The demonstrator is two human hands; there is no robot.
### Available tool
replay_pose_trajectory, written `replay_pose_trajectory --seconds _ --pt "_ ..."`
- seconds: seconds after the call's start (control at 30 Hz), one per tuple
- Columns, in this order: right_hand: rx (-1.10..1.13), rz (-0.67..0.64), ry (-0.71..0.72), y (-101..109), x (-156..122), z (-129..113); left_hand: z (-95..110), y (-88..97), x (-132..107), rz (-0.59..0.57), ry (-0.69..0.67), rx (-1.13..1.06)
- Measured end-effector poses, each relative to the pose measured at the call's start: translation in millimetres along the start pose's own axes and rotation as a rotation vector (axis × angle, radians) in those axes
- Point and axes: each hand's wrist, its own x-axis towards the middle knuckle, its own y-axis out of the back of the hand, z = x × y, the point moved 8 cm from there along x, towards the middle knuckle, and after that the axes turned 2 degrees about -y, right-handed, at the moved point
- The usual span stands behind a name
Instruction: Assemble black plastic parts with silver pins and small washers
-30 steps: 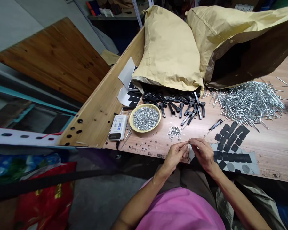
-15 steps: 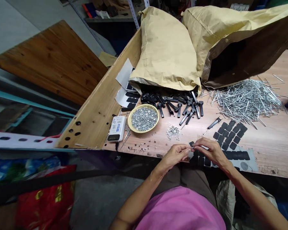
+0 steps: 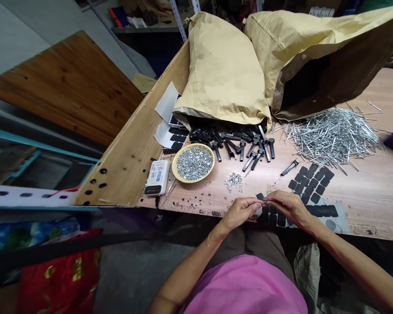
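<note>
two hands (image 3: 241,212), two yellow sacks (image 3: 224,72), one bowl (image 3: 194,180), one rod heap (image 3: 334,137)

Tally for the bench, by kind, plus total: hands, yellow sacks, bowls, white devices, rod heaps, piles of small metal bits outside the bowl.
Hands (left hand, right hand): 2
Yellow sacks: 2
Bowl: 1
White device: 1
Rod heap: 1
Small metal bits pile: 1
Total: 8

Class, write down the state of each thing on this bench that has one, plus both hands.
Left hand: fingers pinched at a thin metal piece
Right hand: fingers pinched at that piece
Yellow bowl: upright, full of small metal parts
Left sack: lying down
Right sack: mouth open
Metal pins: heaped loose
Black plastic parts: scattered
Black pads: flat, in rows
</note>
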Motion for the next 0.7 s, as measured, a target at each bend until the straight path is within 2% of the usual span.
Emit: replay_pose_trajectory --seconds 0.1,0.17,0.27,0.43,0.6,0.7 --pt "-0.047 0.015 0.007 1 -1 1 10 7.4 0 0.136 -0.121 0.15" --pt "-0.088 0.023 -0.002 1 -2 1 14 7.1 1 0.17 -0.17 0.217" --pt "-0.219 0.028 0.027 -3 -3 -1 15 3.2 2 0.153 -0.227 0.312" --pt "-0.452 0.033 0.192 -12 -7 -9 16 -5.7 0 0.068 -0.384 0.527" --pt "-0.454 0.035 0.257 -12 -12 -11 24 -16.4 -8 0.034 -0.569 0.756" --pt "-0.415 0.087 0.19 -10 -14 -8 29 -24.7 -12 0.055 -0.678 0.944"
